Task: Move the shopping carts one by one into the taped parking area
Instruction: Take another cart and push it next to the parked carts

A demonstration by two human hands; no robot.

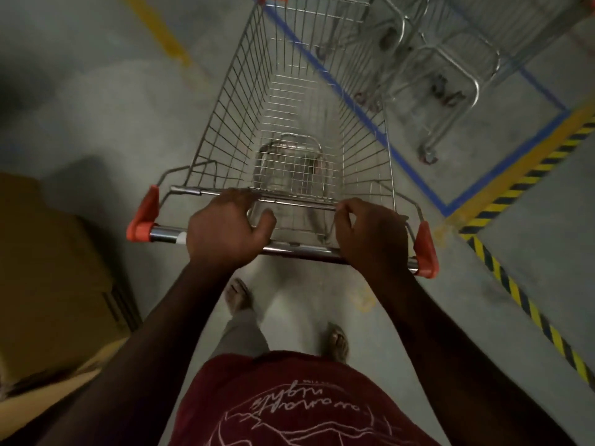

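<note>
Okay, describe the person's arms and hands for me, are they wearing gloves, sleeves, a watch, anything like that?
Both hands, left hand and right hand, are bare: no gloves, rings or watch show. The forearms are uncovered to the frame's lower edge, so no sleeves show. Below them is a dark red T-shirt with a white line-drawn print and lettering.

Grey concrete floor point(96, 101), wire shopping cart point(299, 101) at centre, blue tape point(415, 175) toward two o'clock, cardboard box point(54, 268) at nine o'clock

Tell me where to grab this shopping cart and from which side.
Grip the chrome handle bar from behind, between its orange end caps. It runs crosswise at the cart's rear, where the left hand and right hand sit.
</note>
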